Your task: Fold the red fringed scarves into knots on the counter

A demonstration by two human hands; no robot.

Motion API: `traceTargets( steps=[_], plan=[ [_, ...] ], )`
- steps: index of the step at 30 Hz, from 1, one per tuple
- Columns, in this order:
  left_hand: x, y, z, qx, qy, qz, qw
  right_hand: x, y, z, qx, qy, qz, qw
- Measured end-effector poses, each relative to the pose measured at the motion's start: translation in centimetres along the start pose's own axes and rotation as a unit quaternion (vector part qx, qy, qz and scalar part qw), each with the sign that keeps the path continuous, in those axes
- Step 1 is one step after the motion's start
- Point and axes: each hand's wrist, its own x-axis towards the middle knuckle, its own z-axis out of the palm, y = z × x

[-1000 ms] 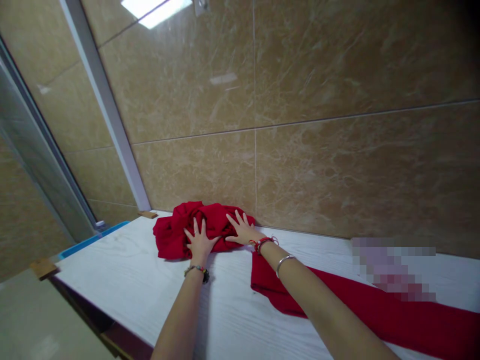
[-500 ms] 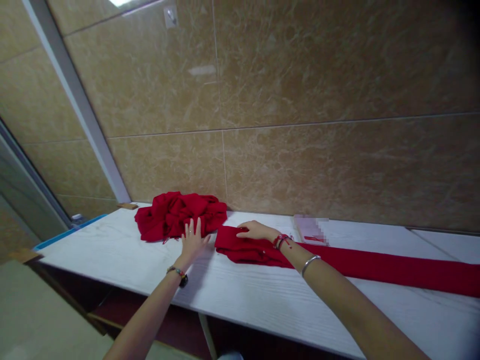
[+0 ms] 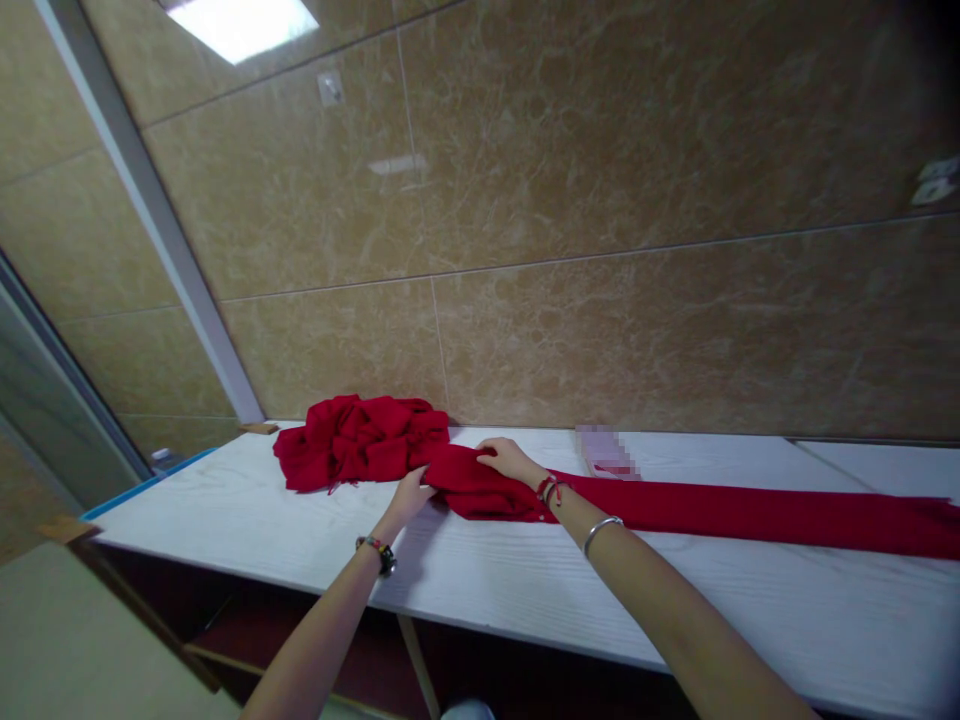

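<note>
A long red scarf-like cloth (image 3: 720, 512) lies stretched along the white counter, with its left end folded and bunched. My left hand (image 3: 409, 497) grips the left edge of that folded end, the thumb over the fabric and the other fingers partly hidden. On top of the same fold, my right hand (image 3: 512, 462) has its fingers closed on the cloth. Behind and to the left of my left hand sits a crumpled heap of red fabric (image 3: 360, 440) with some fringe at its front edge.
The white counter (image 3: 247, 520) runs along a tiled wall (image 3: 525, 350), with open shelves (image 3: 277, 640) below. A pinkish flat packet (image 3: 602, 452), partly blurred, lies behind the cloth. At the counter's left end are a blue edge (image 3: 150, 490) and a clear bottle (image 3: 163, 460).
My left hand has gone from spread fingers beside the heap to gripping the left edge of the folded cloth. My right hand stays on the fold. The view has shifted slightly.
</note>
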Motion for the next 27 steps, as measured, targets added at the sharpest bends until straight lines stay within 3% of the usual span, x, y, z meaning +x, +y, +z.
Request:
traceTargets(
  steps=[8, 15, 18, 21, 24, 27],
  plan=[
    [1.1, 1.4, 1.1, 0.054, 0.097, 0.015, 0.994, -0.4, 0.9, -3.7, 0.141, 0.044, 0.009, 0.989],
    [0.8, 3.3, 1.4, 0.197, 0.042, 0.044, 0.979, -1.0, 1.1, -5.2, 0.277, 0.041, 0.035, 0.959],
    [0.8, 4.3, 0.0, 0.233, 0.072, 0.031, 0.969, -1.0, 1.1, -5.3, 0.282, 0.048, 0.037, 0.957],
    [0.6, 4.6, -2.8, 0.257, 0.141, 0.021, 0.956, -1.0, 1.3, -5.4, 0.244, 0.048, 0.023, 0.968],
    [0.0, 3.9, -5.4, 0.291, 0.214, 0.003, 0.932, -1.1, 1.3, -5.4, 0.175, -0.020, 0.009, 0.984],
    [-0.7, 2.2, -6.4, 0.298, 0.180, -0.054, 0.936, -1.5, 1.2, -4.9, 0.096, -0.111, -0.012, 0.989]
  ],
)
